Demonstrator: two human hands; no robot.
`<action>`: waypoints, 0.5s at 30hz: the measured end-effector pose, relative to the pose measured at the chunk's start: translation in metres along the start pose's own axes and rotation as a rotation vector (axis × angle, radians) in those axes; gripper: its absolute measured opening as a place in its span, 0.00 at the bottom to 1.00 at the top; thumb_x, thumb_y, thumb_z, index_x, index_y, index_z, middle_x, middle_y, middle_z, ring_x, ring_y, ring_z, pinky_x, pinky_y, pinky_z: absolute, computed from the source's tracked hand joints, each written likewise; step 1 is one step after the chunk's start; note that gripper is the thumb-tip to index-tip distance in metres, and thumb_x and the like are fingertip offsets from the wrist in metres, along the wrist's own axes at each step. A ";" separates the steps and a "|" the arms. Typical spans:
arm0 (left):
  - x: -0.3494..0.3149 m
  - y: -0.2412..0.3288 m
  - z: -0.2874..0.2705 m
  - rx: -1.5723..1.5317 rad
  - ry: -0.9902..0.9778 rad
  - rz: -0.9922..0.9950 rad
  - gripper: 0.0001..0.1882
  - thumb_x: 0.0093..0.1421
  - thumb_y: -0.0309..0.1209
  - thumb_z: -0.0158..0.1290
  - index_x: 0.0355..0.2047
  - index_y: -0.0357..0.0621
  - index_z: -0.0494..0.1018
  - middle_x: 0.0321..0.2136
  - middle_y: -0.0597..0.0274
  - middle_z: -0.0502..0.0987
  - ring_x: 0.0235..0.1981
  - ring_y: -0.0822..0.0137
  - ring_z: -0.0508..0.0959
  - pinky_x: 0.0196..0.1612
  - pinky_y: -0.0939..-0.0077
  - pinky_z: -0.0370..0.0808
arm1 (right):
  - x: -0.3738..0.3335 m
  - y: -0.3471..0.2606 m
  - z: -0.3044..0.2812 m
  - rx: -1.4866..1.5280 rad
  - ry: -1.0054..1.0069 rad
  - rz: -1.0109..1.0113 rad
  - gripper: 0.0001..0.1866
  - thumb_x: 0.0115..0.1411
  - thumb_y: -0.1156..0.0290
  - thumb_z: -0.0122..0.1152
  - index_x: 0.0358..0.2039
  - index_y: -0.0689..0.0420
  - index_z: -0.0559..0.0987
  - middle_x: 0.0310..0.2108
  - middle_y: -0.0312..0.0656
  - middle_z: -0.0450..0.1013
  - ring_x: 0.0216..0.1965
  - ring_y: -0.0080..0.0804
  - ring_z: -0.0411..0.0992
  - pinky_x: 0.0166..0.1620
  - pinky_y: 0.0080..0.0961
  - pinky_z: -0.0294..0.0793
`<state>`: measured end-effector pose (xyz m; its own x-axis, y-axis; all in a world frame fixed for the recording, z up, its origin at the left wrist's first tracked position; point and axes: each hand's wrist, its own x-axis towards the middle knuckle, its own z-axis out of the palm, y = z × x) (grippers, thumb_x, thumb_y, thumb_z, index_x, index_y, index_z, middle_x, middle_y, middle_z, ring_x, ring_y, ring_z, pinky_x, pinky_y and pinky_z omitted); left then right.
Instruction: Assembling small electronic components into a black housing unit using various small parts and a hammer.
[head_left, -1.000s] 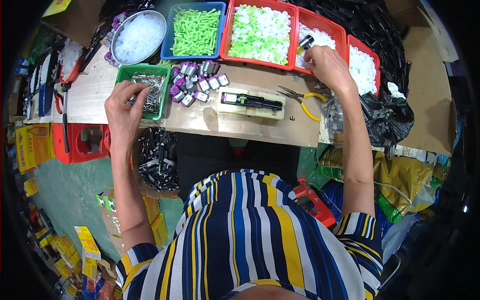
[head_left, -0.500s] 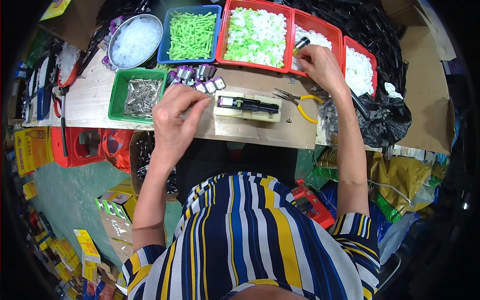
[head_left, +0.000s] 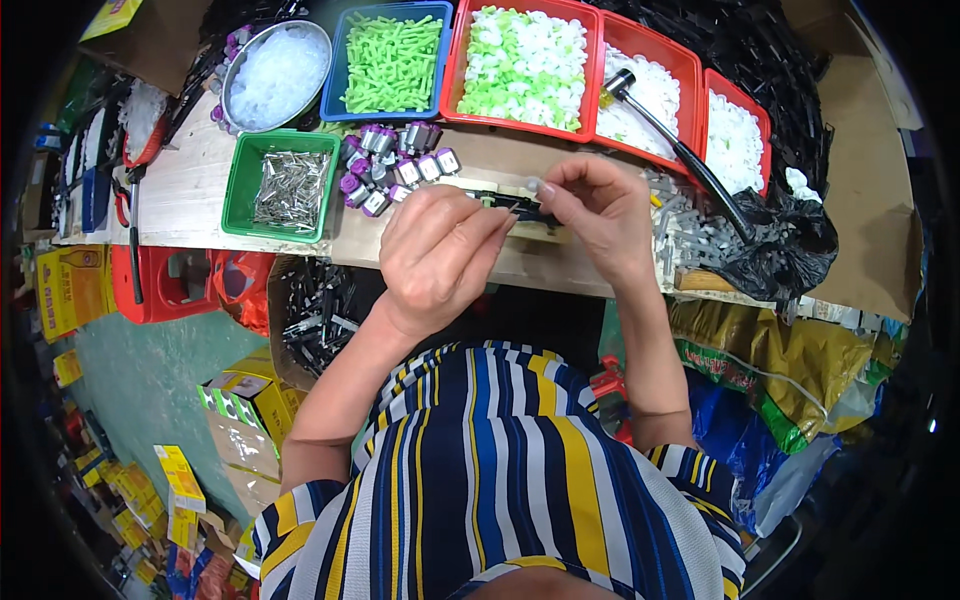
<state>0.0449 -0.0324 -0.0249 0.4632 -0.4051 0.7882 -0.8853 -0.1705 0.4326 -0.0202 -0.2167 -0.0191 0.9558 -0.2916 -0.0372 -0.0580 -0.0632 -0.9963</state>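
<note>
My left hand [head_left: 437, 255] is closed in a pinch on a thin metal pin [head_left: 515, 207], over the workpiece. Beside it, my right hand [head_left: 605, 215] pinches a small whitish plastic piece [head_left: 533, 184] between thumb and forefinger. Under both hands lies a long black plastic part [head_left: 541, 213] in a cream-coloured holding block [head_left: 525, 231]; my fingers cover much of both. Just left of them sits a pile of small purple-and-silver parts [head_left: 408, 172]. A green bin [head_left: 228, 196] of metal pins stands further left.
Along the back stand a metal bowl [head_left: 229, 106] of clear pieces, a blue bin [head_left: 327, 97] of green sticks, and red bins [head_left: 453, 72] of white and green pieces. A hammer [head_left: 690, 160] leans from a bin to a black bag [head_left: 775, 250]. Grey pieces [head_left: 685, 235] lie at right.
My right hand has come from the red bin down to the block, now with a whitish piece. My left hand has moved right, over the block. The view has shifted slightly.
</note>
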 end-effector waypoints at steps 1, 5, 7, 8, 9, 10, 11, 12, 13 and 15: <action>-0.001 0.000 -0.001 0.001 0.000 -0.001 0.12 0.43 0.19 0.65 0.30 0.38 0.79 0.26 0.59 0.75 0.30 0.58 0.77 0.32 0.67 0.74 | -0.003 0.000 0.004 0.012 -0.007 0.007 0.06 0.60 0.76 0.67 0.36 0.63 0.80 0.29 0.32 0.76 0.29 0.13 0.71 0.32 0.11 0.68; -0.004 -0.001 -0.007 0.035 0.003 0.005 0.12 0.43 0.19 0.65 0.31 0.38 0.79 0.27 0.60 0.76 0.30 0.58 0.77 0.33 0.67 0.75 | -0.006 -0.001 0.015 0.046 -0.028 0.036 0.05 0.59 0.77 0.67 0.35 0.63 0.79 0.31 0.34 0.76 0.31 0.16 0.72 0.36 0.14 0.71; -0.005 -0.001 -0.008 0.039 0.007 -0.002 0.13 0.43 0.19 0.65 0.31 0.38 0.79 0.27 0.60 0.76 0.30 0.59 0.77 0.33 0.67 0.75 | -0.006 0.000 0.017 0.038 -0.048 0.034 0.05 0.59 0.77 0.66 0.35 0.64 0.79 0.31 0.35 0.76 0.32 0.16 0.72 0.37 0.14 0.72; -0.006 -0.001 -0.008 0.038 0.005 -0.007 0.13 0.43 0.19 0.65 0.31 0.38 0.79 0.27 0.60 0.77 0.30 0.59 0.77 0.33 0.67 0.75 | -0.006 0.000 0.018 0.032 -0.065 0.032 0.05 0.59 0.78 0.66 0.35 0.64 0.79 0.32 0.36 0.76 0.33 0.17 0.72 0.38 0.15 0.72; -0.007 -0.001 -0.008 0.036 0.003 -0.011 0.13 0.43 0.20 0.65 0.31 0.39 0.79 0.27 0.60 0.77 0.30 0.59 0.77 0.33 0.68 0.75 | -0.006 0.000 0.018 0.030 -0.066 0.032 0.05 0.59 0.78 0.66 0.35 0.64 0.79 0.32 0.36 0.76 0.33 0.17 0.72 0.38 0.15 0.72; -0.007 -0.001 -0.008 0.035 0.004 -0.012 0.13 0.43 0.20 0.65 0.31 0.39 0.79 0.27 0.60 0.77 0.30 0.59 0.77 0.33 0.68 0.75 | -0.006 0.000 0.019 0.025 -0.077 0.031 0.05 0.59 0.78 0.66 0.34 0.64 0.79 0.32 0.36 0.76 0.33 0.18 0.72 0.38 0.16 0.72; -0.008 -0.001 -0.007 0.032 0.007 -0.015 0.13 0.43 0.20 0.65 0.31 0.39 0.79 0.27 0.60 0.77 0.30 0.59 0.78 0.33 0.68 0.75 | -0.007 0.000 0.019 0.019 -0.086 0.030 0.05 0.59 0.79 0.66 0.34 0.64 0.79 0.31 0.36 0.76 0.33 0.18 0.72 0.39 0.16 0.72; -0.009 -0.002 -0.007 0.032 0.010 -0.017 0.13 0.43 0.20 0.65 0.31 0.39 0.79 0.27 0.60 0.77 0.30 0.59 0.78 0.33 0.68 0.75 | -0.007 0.000 0.020 0.019 -0.088 0.030 0.05 0.59 0.79 0.66 0.34 0.64 0.79 0.31 0.36 0.76 0.33 0.18 0.72 0.39 0.16 0.72; -0.009 -0.002 -0.008 0.032 0.010 -0.018 0.13 0.43 0.20 0.65 0.31 0.39 0.79 0.27 0.60 0.77 0.30 0.59 0.78 0.33 0.68 0.75 | -0.008 0.000 0.021 0.025 -0.083 0.029 0.05 0.58 0.79 0.66 0.34 0.64 0.79 0.31 0.36 0.76 0.33 0.18 0.72 0.39 0.16 0.72; -0.009 -0.002 -0.008 0.049 0.008 -0.012 0.12 0.43 0.20 0.65 0.31 0.39 0.79 0.27 0.60 0.77 0.30 0.59 0.78 0.33 0.68 0.75 | -0.009 0.000 0.022 0.030 -0.077 0.028 0.04 0.58 0.79 0.66 0.33 0.64 0.79 0.31 0.36 0.76 0.33 0.19 0.72 0.39 0.16 0.72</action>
<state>0.0429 -0.0208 -0.0294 0.4741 -0.3957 0.7865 -0.8804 -0.2197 0.4202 -0.0221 -0.1930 -0.0208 0.9734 -0.2184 -0.0696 -0.0773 -0.0268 -0.9966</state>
